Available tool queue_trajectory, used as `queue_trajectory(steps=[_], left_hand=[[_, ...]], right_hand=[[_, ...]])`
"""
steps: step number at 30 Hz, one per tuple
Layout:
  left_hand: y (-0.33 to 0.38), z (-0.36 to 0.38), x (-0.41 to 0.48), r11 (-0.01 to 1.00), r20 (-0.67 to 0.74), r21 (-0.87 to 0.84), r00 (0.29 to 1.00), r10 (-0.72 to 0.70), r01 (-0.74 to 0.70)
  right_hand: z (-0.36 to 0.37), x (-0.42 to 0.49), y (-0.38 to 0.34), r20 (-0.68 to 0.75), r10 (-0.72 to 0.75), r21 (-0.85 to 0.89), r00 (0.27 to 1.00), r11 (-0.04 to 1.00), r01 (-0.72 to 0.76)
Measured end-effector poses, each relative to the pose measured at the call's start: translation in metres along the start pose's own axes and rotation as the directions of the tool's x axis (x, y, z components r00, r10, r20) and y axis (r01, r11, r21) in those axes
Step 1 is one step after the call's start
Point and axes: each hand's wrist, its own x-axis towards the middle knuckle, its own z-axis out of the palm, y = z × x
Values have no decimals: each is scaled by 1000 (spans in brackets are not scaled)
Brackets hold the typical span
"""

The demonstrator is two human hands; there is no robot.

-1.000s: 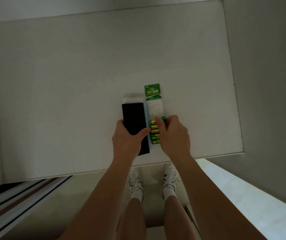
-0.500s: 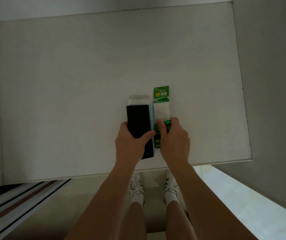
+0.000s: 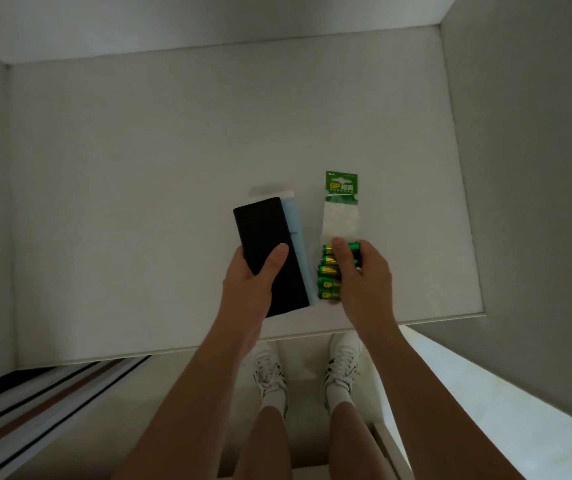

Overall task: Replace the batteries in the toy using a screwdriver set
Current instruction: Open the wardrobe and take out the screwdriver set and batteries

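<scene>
One head-worn wide-angle view looks steeply down, close over the white counter [image 3: 139, 202], its near edge toward 6 o'clock.

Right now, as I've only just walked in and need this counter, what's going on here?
A person stands at a white counter. Their left hand grips a flat black case, with a pale blue sleeve beneath it. Their right hand holds a green battery pack, fingers curled over the batteries at its near end. No toy or loose screwdriver is in view.
</scene>
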Motion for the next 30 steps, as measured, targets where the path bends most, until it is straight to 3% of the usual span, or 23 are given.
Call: queue_trajectory(steps=[18,30], left_hand=[[143,20,-206,977,172,148,977,129,-155],[169,29,-319,942,313,214,932,184,-258]], right_hand=[[-123,-167,-186,-97,-56,134,994,989,69],[-175,-276,-214,-274,-58,181,960,977,110]])
